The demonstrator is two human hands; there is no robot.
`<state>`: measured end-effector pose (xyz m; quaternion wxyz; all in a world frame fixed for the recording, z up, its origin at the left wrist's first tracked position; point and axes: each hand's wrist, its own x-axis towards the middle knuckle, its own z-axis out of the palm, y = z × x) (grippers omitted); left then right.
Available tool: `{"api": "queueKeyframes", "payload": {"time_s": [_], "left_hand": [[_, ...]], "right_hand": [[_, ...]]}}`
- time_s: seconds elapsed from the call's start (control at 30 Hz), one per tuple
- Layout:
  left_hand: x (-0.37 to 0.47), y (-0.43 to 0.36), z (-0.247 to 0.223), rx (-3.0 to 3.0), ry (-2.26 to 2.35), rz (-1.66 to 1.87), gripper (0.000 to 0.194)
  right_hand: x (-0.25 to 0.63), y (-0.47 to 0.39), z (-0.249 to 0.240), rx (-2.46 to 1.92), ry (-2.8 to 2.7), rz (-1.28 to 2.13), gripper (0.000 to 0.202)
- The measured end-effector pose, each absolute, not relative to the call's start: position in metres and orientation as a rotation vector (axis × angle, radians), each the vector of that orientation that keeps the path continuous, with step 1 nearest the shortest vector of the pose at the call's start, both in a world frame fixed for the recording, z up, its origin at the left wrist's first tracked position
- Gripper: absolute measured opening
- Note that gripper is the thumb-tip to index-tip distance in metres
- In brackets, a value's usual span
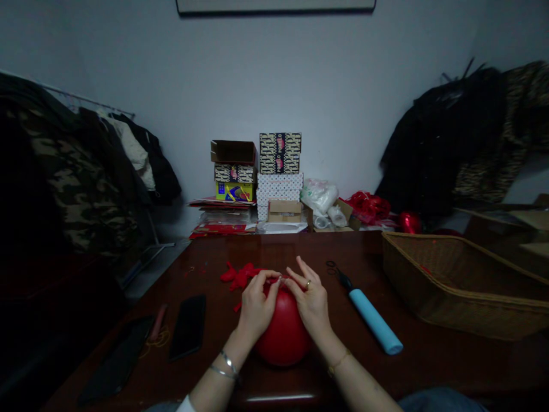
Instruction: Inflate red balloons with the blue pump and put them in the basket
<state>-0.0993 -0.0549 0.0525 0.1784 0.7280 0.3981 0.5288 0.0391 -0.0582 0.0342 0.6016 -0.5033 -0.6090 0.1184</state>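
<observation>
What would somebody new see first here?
Probably the big red balloon, with the left hand and right hand pinching at its top. Next might be the bright blue pump lying on the table to the right, then the large wicker basket beyond it.

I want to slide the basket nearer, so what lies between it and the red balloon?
The head view shows the light-blue pump on the table between the red balloon and basket, plus the right hand beside the balloon.

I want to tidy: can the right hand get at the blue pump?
Probably yes: nothing stands between the right hand and the blue pump, though that hand is at the red balloon.
</observation>
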Motion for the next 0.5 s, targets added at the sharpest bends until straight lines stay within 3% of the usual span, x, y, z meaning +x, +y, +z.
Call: {"api": "queueKeyframes", "payload": {"time_s": [0.17,0.5], "left_hand": [[-0.106,-0.048,0.058,1.758,1.046,1.465,0.021],[-0.104,-0.047,0.059,1.926,1.028,1.530,0.014]], "right_hand": [[0.043,-0.060,0.032,-1.155,-1.491,0.329,0.028],[0.032,-0.061,0.042,-1.151,-1.682,0.275,0.010]]}}
